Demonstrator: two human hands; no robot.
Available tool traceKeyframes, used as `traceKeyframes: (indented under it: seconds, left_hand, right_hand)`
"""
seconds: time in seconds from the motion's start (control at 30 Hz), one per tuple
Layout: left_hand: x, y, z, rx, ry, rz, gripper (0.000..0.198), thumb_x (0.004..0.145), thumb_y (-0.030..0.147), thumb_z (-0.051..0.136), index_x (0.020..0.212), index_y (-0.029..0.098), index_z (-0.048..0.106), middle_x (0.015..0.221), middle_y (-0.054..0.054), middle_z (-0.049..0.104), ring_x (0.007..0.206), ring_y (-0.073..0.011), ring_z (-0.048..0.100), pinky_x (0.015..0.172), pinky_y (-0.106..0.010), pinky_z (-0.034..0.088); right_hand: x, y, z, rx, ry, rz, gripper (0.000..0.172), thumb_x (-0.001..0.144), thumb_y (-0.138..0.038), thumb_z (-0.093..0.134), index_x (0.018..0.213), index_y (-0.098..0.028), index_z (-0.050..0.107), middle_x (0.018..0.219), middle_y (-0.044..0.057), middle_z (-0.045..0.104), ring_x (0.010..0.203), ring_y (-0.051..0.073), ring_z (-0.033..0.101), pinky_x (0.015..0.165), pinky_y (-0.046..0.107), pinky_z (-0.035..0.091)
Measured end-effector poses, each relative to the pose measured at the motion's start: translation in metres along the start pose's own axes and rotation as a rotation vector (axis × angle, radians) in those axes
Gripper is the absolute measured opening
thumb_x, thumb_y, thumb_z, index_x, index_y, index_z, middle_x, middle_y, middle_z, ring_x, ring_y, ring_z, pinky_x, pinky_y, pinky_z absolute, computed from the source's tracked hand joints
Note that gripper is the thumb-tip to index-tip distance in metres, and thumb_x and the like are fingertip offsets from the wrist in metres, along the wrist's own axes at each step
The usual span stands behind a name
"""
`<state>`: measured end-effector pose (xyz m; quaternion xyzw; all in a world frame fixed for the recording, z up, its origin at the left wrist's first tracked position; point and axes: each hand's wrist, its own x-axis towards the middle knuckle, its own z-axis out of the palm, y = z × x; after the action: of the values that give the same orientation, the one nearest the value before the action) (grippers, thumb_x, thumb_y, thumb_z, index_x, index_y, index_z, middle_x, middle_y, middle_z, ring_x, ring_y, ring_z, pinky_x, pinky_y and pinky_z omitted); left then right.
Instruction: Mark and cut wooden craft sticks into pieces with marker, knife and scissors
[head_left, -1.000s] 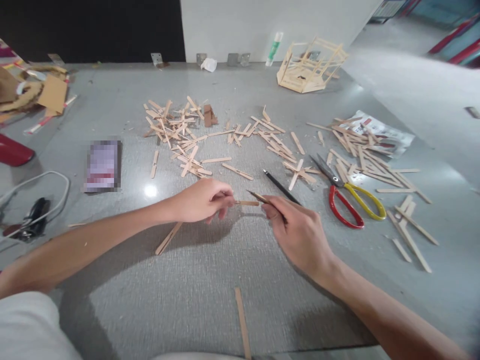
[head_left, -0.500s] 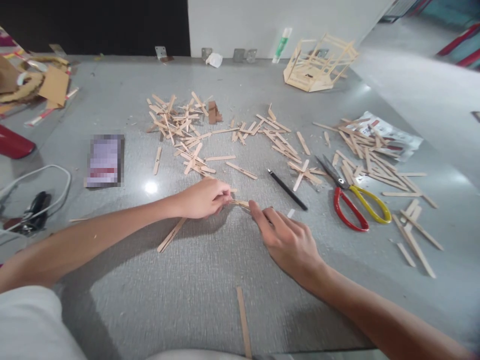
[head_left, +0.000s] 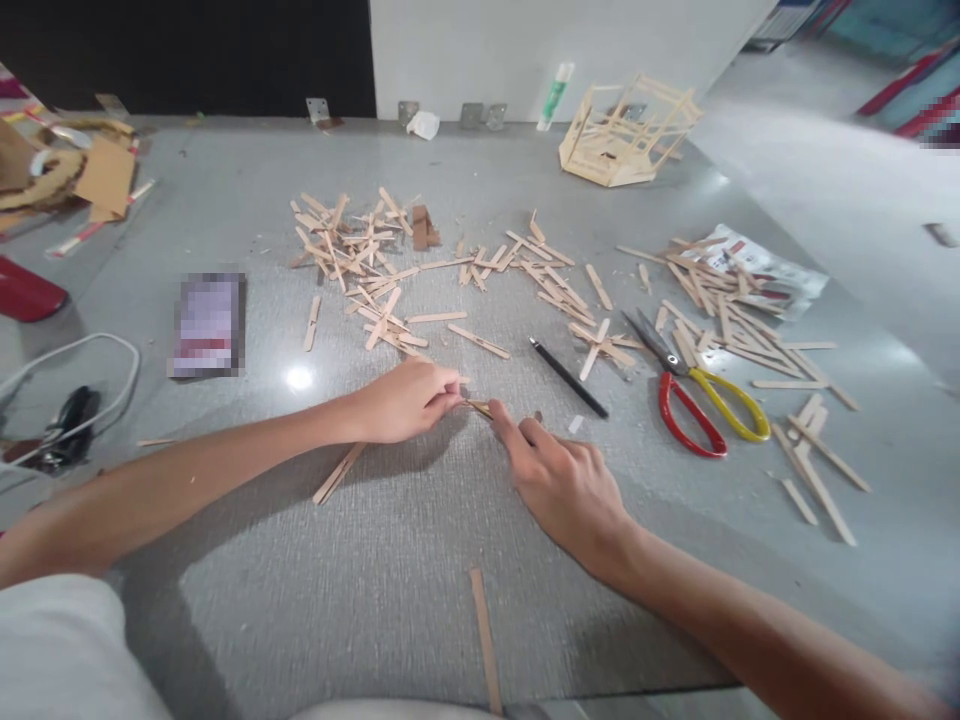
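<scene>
Between my hands runs a thin, narrow wooden craft stick [head_left: 478,407], seen nearly edge-on just above the table. My left hand [head_left: 409,402] pinches its left end between thumb and fingers. My right hand [head_left: 566,475] is closed at the other end, its index finger stretched along the wood and the other fingers curled; anything else inside that grip is hidden. Below my left wrist lies a pair of craft sticks [head_left: 337,475], partly covered by the hand. A black pen-shaped craft knife [head_left: 570,377] rests beyond my right hand.
Scissors [head_left: 690,385] with red and yellow handles lie at right, blades open. Loose craft sticks [head_left: 360,245] are heaped at the back. A wooden stick frame [head_left: 611,165] and a glue tube [head_left: 555,97] stand by the wall. One stick [head_left: 485,640] lies near the front edge.
The view has shifted slightly, so things at right appear a little further left. My right hand sits slightly closer to my left; both keep their grip on the stick.
</scene>
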<state>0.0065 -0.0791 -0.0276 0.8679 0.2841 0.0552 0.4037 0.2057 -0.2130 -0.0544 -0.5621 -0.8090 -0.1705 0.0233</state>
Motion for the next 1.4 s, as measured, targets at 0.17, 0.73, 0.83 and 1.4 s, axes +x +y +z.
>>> traceKeyframes:
  seconds: [0.17, 0.73, 0.83, 1.4]
  left_hand:
    - [-0.001, -0.002, 0.003, 0.029, 0.037, 0.040, 0.030, 0.101, 0.021, 0.046, 0.071, 0.021, 0.043, 0.051, 0.005, 0.049, 0.043, -0.0089, 0.039, 0.055, -0.027, 0.027]
    - [-0.001, 0.001, -0.003, -0.057, -0.026, -0.018, 0.028, 0.100, 0.019, 0.045, 0.071, 0.021, 0.047, 0.052, 0.002, 0.057, 0.044, -0.0101, 0.048, 0.056, -0.025, 0.035]
    - [-0.001, 0.002, -0.003, -0.066, -0.046, -0.026, 0.029, 0.101, 0.023, 0.044, 0.072, 0.021, 0.047, 0.053, 0.002, 0.057, 0.043, -0.0105, 0.048, 0.054, -0.025, 0.034]
    - [0.000, 0.001, 0.000, 0.052, -0.015, 0.015, 0.028, 0.101, 0.024, 0.045, 0.074, 0.022, 0.045, 0.052, 0.004, 0.049, 0.045, -0.0108, 0.040, 0.056, -0.029, 0.028]
  right_hand:
    - [0.001, -0.003, 0.001, 0.213, -0.201, 0.133, 0.059, 0.090, 0.001, 0.048, 0.146, -0.011, 0.060, 0.077, 0.004, 0.074, 0.050, 0.014, 0.061, 0.047, 0.028, 0.033]
    - [-0.005, 0.003, 0.011, 0.574, -0.031, 0.231, 0.046, 0.105, -0.018, 0.040, 0.142, -0.011, 0.066, 0.071, 0.006, 0.072, 0.051, 0.013, 0.055, 0.052, 0.027, 0.041]
    - [-0.006, 0.001, 0.014, 0.530, -0.002, 0.223, 0.046, 0.105, -0.016, 0.039, 0.142, -0.010, 0.066, 0.072, 0.006, 0.073, 0.051, 0.013, 0.056, 0.052, 0.026, 0.040]
    - [-0.001, -0.019, -0.003, -0.020, -0.019, 0.138, 0.067, 0.087, 0.003, 0.047, 0.151, -0.013, 0.056, 0.071, 0.005, 0.069, 0.047, 0.011, 0.056, 0.044, 0.024, 0.035]
